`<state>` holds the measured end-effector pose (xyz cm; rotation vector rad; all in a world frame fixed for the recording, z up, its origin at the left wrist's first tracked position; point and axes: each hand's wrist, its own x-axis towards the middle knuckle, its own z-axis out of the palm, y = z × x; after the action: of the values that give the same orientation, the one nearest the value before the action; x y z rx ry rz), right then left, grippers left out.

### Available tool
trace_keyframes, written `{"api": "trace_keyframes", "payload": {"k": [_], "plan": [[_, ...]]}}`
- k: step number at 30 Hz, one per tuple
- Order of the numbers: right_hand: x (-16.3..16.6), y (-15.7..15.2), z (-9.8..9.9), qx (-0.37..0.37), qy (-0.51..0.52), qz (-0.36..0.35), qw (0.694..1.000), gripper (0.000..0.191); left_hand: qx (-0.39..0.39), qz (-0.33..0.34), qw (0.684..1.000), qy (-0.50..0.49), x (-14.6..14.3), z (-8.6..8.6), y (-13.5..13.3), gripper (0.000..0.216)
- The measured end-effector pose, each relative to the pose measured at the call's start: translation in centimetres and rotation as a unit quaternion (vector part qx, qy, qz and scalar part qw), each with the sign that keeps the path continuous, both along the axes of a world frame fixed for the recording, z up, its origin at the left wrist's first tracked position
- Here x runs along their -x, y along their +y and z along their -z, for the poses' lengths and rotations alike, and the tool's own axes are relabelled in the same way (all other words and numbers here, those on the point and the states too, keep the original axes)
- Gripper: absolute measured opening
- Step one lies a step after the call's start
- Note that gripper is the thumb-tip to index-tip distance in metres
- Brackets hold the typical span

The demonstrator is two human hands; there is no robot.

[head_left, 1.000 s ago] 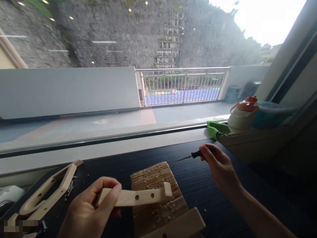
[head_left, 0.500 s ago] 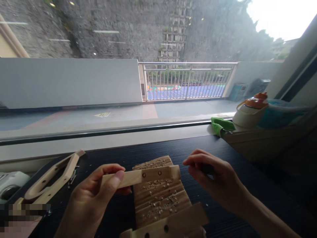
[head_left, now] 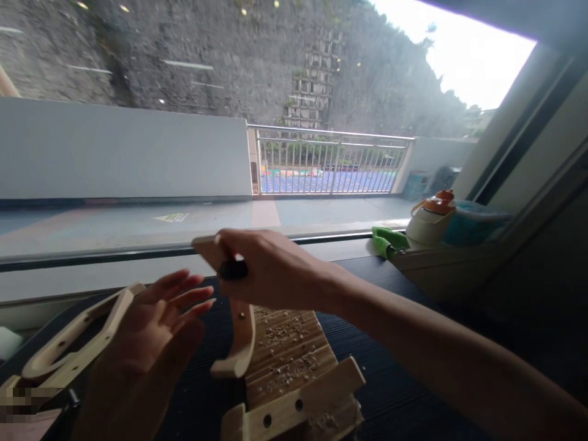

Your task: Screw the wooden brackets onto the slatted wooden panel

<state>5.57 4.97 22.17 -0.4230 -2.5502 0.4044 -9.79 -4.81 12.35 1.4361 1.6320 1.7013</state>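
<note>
My right hand (head_left: 261, 266) grips a pale wooden piece (head_left: 242, 343) near its upper end, holding it tilted above the corrugated cardboard. This piece has a hooked lower end and a hole in its side. A small black object (head_left: 233, 269) also sits within the curled fingers; its kind cannot be made out. To the left, my left hand (head_left: 160, 324) is open with fingers spread, apart from the piece. Wood shavings lie scattered over the brown cardboard (head_left: 280, 383). On its near end rests another wooden part (head_left: 326, 386) with two dark holes.
An assembled wooden frame (head_left: 68, 349) lies at the left of the dark table (head_left: 381, 343), with a metal bolt (head_left: 73, 398) near it. A green cloth (head_left: 387, 242) and a cream jug with an orange lid (head_left: 429, 223) stand by the window on the right.
My left hand has let go of the wooden piece and opened. My right hand has crossed leftward and taken hold of it, and the piece now stands steeply. The view has shifted slightly.
</note>
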Motion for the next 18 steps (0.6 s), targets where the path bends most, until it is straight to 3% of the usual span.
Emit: {"api": "trace_keyframes", "payload": {"k": [2,4,8,12,15,18], "plan": [[-0.3,0.5,0.7,0.031,0.082,0.060,0.994,0.009,0.016,0.052,0.998,0.027,-0.7,0.0,-0.1,0.053],[-1.0,0.6,1.6,0.081,0.129,0.097,0.984,0.012,0.036,0.046,0.994,0.091,-1.2,0.2,-0.2,0.049],[-3.6,-0.1,3.7,0.155,0.165,0.120,0.967,0.012,0.034,0.008,0.983,0.178,-1.2,0.5,-0.3,0.023],[-7.6,-1.2,5.6,0.192,0.153,0.155,0.957,0.018,-0.016,0.066,0.975,0.211,-0.8,1.2,0.0,0.002],[-9.8,-1.5,7.6,0.230,0.132,0.166,0.950,0.020,-0.033,0.118,0.966,0.228,-1.1,1.9,0.3,0.012],[-11.0,-1.2,9.8,0.218,0.136,0.202,0.945,0.021,-0.008,0.171,0.958,0.230,-1.0,2.2,0.5,0.020]]}}
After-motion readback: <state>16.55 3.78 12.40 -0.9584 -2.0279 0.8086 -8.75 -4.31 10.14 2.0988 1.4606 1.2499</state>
